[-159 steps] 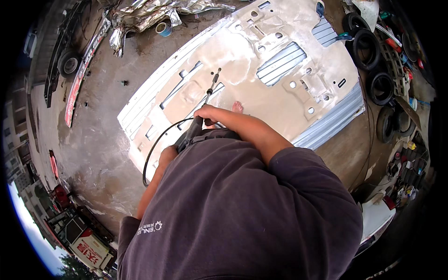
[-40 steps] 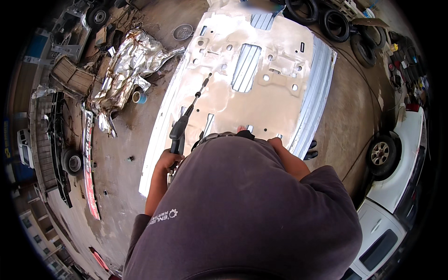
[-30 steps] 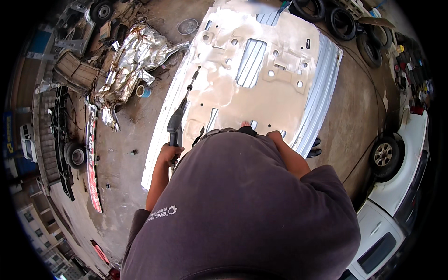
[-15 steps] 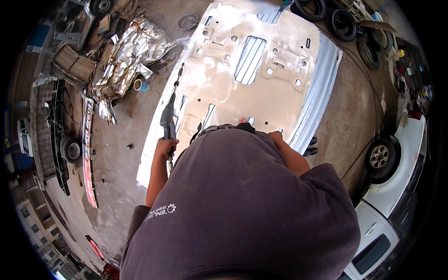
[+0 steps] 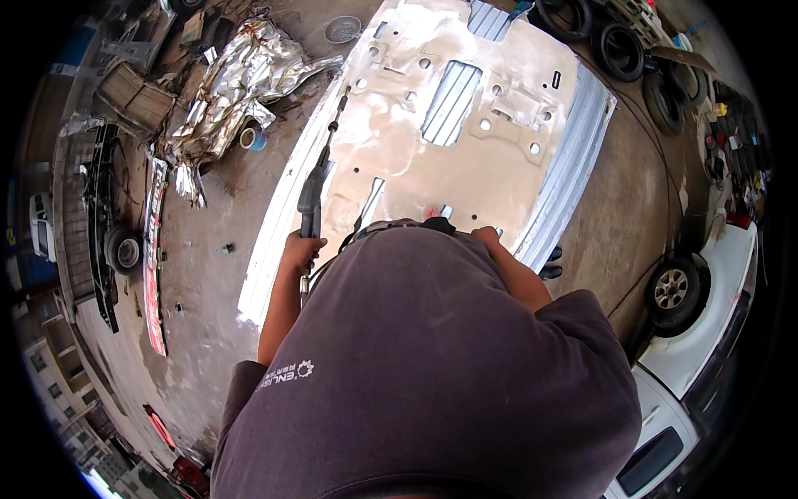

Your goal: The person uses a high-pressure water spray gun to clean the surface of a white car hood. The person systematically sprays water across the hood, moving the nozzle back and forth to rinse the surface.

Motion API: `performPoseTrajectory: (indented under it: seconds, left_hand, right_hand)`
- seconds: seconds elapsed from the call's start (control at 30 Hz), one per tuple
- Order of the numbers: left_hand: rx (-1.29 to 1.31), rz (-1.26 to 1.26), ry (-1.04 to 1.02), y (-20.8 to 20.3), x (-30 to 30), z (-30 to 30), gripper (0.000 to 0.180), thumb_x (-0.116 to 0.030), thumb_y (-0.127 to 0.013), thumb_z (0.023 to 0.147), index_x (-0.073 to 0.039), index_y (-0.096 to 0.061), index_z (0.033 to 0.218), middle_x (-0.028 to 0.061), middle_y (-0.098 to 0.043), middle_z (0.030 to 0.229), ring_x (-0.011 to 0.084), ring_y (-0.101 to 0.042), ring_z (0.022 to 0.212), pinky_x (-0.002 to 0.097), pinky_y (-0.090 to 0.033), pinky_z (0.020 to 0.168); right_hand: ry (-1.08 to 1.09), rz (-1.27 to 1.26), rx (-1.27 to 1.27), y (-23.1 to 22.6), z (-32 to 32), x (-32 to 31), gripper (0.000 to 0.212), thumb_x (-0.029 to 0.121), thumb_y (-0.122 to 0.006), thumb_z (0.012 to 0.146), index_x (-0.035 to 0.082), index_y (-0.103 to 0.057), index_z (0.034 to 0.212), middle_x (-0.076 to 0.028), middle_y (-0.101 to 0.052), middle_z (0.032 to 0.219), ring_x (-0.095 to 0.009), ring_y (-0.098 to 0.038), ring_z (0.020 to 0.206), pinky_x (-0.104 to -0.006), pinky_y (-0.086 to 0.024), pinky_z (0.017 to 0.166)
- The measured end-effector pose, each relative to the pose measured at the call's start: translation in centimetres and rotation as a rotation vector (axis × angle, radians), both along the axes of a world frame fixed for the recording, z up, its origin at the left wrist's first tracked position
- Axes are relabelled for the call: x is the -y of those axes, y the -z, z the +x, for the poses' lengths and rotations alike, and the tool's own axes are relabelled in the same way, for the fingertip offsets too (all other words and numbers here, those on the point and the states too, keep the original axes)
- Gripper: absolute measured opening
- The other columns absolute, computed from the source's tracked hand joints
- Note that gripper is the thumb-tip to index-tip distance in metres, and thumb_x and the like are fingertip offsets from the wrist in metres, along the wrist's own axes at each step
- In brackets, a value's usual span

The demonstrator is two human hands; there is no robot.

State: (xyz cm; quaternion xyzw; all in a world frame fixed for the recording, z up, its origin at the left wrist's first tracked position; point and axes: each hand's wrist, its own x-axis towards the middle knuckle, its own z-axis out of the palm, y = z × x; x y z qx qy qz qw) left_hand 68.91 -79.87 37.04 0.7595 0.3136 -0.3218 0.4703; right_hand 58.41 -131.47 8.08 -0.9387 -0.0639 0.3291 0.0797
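My left hand (image 5: 304, 248) is closed around the rear grip of a pressure washer gun (image 5: 310, 193), its long dark lance pointing away along the left side of a beige moulded liner (image 5: 424, 183). The liner has several holes and a large rectangular cutout, with white wet patches on its surface. It lies on a ribbed silver-white metal panel (image 5: 578, 158). My right hand (image 5: 486, 236) is low beside my shirt, at the liner's near edge. Its fingers are mostly hidden, so a grip cannot be made out.
Crumpled silver foil sheeting (image 5: 237, 83) lies at the far left beside a small blue-and-white bucket (image 5: 253, 139). A metal basin (image 5: 342, 30) stands behind. Tyres (image 5: 621, 51) are piled at the far right, near a dark hose (image 5: 661, 154). A white vehicle (image 5: 706, 308) stands right.
My left hand and the washer gun have shifted slightly away and to the right. The whole view has also moved a little. My right hand stays near the liner's edge.
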Motion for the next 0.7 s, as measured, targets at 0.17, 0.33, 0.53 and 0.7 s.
performPoseTrajectory:
  seconds: [0.17,0.33,0.53,0.7]
  left_hand:
    - [-0.028,0.022,0.038,-2.0,0.5,0.5,0.024,-0.011,-0.079,0.077,-0.004,-0.057,0.082,0.0058,-0.056,0.064,0.0150,-0.049,0.046,0.0327,-0.036,0.040]
    - [-0.089,0.200,0.226,-2.1,-0.5,-0.6,0.024,-0.011,-0.080,0.074,-0.001,-0.063,0.087,0.0084,-0.062,0.068,0.0179,-0.055,0.049,0.0347,-0.041,0.042]
    - [-0.051,0.376,0.388,-1.1,-0.5,-2.2,0.037,-0.025,-0.082,0.070,0.004,-0.071,0.091,0.0187,-0.072,0.081,0.0308,-0.072,0.075,0.0425,-0.055,0.066]
    - [-0.065,0.428,0.432,1.2,1.3,-0.8,0.042,-0.027,-0.081,0.072,0.005,-0.072,0.098,0.0267,-0.073,0.093,0.0381,-0.072,0.094,0.0444,-0.054,0.081]
  right_hand:
    - [0.269,0.117,-0.024,2.8,-0.1,0.7,0.027,0.026,-0.057,0.082,0.006,-0.075,0.086,-0.023,-0.072,0.090,-0.039,-0.070,0.087,-0.0482,-0.055,0.079]
    - [0.103,0.000,-0.057,4.4,-0.1,0.9,0.034,0.035,-0.055,0.085,0.012,-0.075,0.101,-0.015,-0.074,0.089,-0.034,-0.072,0.087,-0.0454,-0.056,0.076]
    - [0.177,0.047,-0.036,5.9,-0.7,0.1,0.032,0.033,-0.055,0.085,0.010,-0.076,0.094,-0.014,-0.074,0.086,-0.033,-0.073,0.084,-0.0453,-0.057,0.073]
    - [0.115,0.037,-0.010,5.8,-1.0,0.2,0.031,0.032,-0.056,0.083,0.010,-0.076,0.091,-0.015,-0.074,0.084,-0.033,-0.073,0.082,-0.0455,-0.056,0.072]
